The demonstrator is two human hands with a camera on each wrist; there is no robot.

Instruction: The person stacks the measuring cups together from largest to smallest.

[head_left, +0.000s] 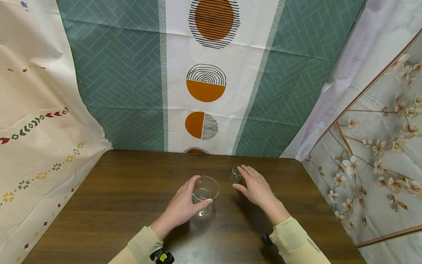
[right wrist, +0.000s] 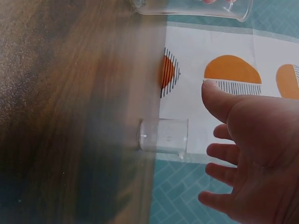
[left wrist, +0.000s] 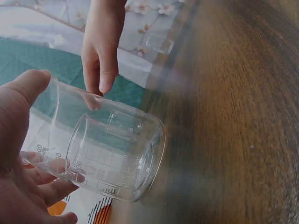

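My left hand (head_left: 182, 205) curves round the upper part of a large clear glass beaker (head_left: 204, 212), thumb on the near side and fingers behind. A smaller beaker (left wrist: 88, 144) with printed markings shows inside it in the left wrist view. The large beaker stands upright on the table. To the right, my right hand (head_left: 257, 185) hovers with fingers extended and thumb apart, close beside a small glass beaker (head_left: 235, 176). In the right wrist view, a gap separates that small beaker (right wrist: 164, 135) from the fingers (right wrist: 222, 175).
The brown wooden table (head_left: 132, 183) ends at a teal and white patterned cloth (head_left: 125, 73) at the back. Light patterned cloths hang on both sides. Another clear glass piece (left wrist: 160, 44) stands beyond the right wrist in the left wrist view, mostly hidden in the head view.
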